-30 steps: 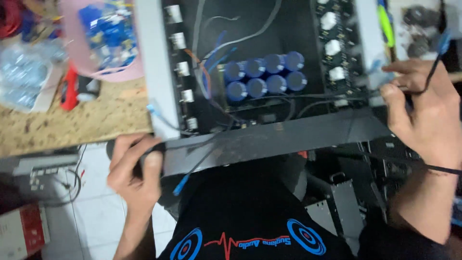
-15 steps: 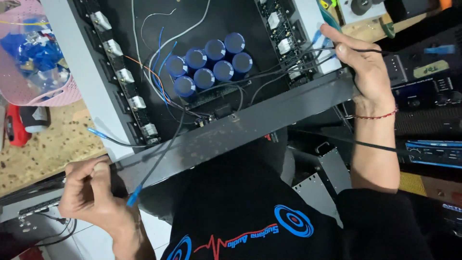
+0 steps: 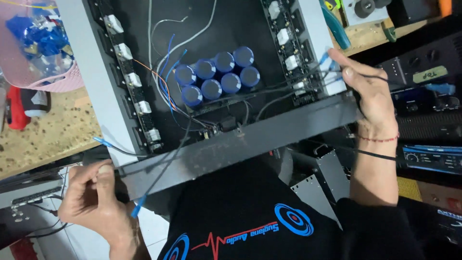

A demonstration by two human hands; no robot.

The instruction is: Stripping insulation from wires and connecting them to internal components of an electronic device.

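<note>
Both hands still grip the chassis, capacitors apparently inside.

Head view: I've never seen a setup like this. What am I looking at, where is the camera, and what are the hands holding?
The camera sits on a person's head and looks down past a black printed shirt at their two bare hands. No robot is involved. Before them lies an open electronics chassis, its lid off. Inside is a cluster of blue cylindrical capacitors, loose wires, and rows of white parts along both side walls. The left hand grips the near left corner of the chassis, beside a thin wire with a blue terminal. The right hand holds the near right corner and pinches a black wire. On the cork-topped bench stands a pink basket of blue parts.
</note>
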